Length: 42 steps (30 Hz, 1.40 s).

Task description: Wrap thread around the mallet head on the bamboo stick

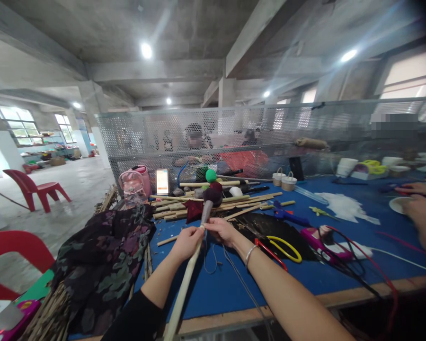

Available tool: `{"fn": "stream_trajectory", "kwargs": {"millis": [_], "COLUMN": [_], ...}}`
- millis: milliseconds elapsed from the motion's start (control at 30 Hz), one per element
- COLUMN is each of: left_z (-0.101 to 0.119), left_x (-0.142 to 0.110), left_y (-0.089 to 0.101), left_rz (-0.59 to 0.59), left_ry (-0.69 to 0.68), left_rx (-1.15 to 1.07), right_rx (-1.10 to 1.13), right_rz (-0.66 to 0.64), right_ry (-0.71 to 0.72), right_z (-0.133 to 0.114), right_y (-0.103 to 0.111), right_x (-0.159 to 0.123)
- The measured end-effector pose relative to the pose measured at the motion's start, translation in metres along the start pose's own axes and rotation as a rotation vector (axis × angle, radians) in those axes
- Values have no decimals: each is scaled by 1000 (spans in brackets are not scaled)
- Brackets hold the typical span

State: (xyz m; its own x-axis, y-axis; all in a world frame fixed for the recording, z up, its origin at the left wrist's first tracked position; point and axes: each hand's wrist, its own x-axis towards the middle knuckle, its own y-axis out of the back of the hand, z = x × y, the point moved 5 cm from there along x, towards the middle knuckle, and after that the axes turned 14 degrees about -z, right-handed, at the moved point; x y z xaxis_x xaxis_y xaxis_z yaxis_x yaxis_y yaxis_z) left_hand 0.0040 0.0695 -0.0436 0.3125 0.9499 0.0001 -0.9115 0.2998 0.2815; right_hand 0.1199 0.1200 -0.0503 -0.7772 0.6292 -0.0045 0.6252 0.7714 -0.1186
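Pale, peeled wooden stick (185, 286) is in both hands, slanting up and away over the blue tabletop (208, 296), near end past the front edge. Far end carries a grey fabric wrap (206, 211), dark maroon round head (212, 196) just beyond it.

Left hand (186, 244): fingers curled, thumb and forefinger pinching the stick just below the wrap. Right hand (220, 231): thumb and fingertips closed on the stick at the wrap's lower edge, touching or nearly touching the left. Can't tell if thread is between the fingertips. Thin grey cord (206, 267) hangs in loops below the right hand.

Around it: pile of light wooden sticks (177, 208) behind the hands, bright green ball (210, 175) above the maroon head. Scissors with yellow and red handles (299, 259) lie right of the right wrist, beside black sheet material (287, 229). Dark floral cloth (106, 260) sits left. Far right, a co-worker's hand (417, 215) is at a small white dish (395, 204).
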Motion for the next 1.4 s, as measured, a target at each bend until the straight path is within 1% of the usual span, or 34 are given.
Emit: {"fn": "stream_trajectory", "kwargs": {"millis": [67, 100, 133, 167, 200, 267, 333, 367, 433, 500, 533, 567, 667, 733, 767, 833, 900, 967, 1033, 1100, 1133, 1200, 1267, 1333, 1400], "left_z": [4, 5, 6, 6, 5, 5, 7, 8, 9, 11, 12, 14, 18, 17, 15, 13, 11, 10, 10, 10, 9, 5, 2, 1, -1], "left_x": [-2, -3, -4, -4, -4, -3, -2, -2, -3, -3, -4, -4, -7, -9, -9, -8, -6, -5, -4, -5, -6, -7, -7, -6, -5], "left_y": [7, 9, 10, 10, 8, 2, -5, -8, -12, -15, -15, -13, -2, 5, 7, 8, 6, 1, -7, -13, -15, -13, -9, -5, -4], "left_rz": [135, 185, 211, 214, 196, 134, 79, 59, 15, -40, -47, -24, 160, 252, 266, 257, 209, 117, -6, -119, -154, -151, -95, -28, -6], "left_ry": [-43, -45, -31, -9, 13, 34, 29, 23, 21, 25, 12, -10, -49, -18, 0, 6, -7, -11, 3, 39, 65, 101, 103, 88, 88], "left_rx": [184, 235, 250, 231, 182, 13, -164, -218, -232, -146, -76, 3, 200, 240, 237, 201, 84, -108, -291, -389, -398, -343, -228, -126, -90], "right_rx": [-27, -36, -43, -44, -33, 20, 93, 126, 168, 166, 145, 113, 7, -33, -42, -43, -2, 79, 139, 120, 88, 17, -20, -17, -2], "right_rz": [20, 22, 22, 22, 20, 5, -35, -56, -93, -95, -81, -58, 5, 11, 16, 33, 26, -26, -82, -82, -61, -4, 34, 30, 12], "right_ry": [-16, -14, -7, 5, 17, 30, 23, 15, -10, -29, -32, -28, -18, -20, -18, 5, 24, 26, 20, 24, 20, 0, -25, -21, 1], "right_z": [1, 1, 1, 0, -1, -3, -4, -4, -4, -2, -1, -1, 0, 0, 0, -2, -5, -7, -7, -6, -5, -2, 1, 1, -1], "right_y": [0, -1, -2, -3, -4, -6, -7, -8, -8, -7, -6, -5, -4, -7, -9, -11, -13, -15, -16, -14, -12, -9, -8, -11, -13], "right_x": [1, 2, 2, 3, 4, 4, 4, 3, 2, 1, 0, 0, 1, 3, 4, 5, 4, 2, 1, 1, 2, 2, 3, 4, 4]}}
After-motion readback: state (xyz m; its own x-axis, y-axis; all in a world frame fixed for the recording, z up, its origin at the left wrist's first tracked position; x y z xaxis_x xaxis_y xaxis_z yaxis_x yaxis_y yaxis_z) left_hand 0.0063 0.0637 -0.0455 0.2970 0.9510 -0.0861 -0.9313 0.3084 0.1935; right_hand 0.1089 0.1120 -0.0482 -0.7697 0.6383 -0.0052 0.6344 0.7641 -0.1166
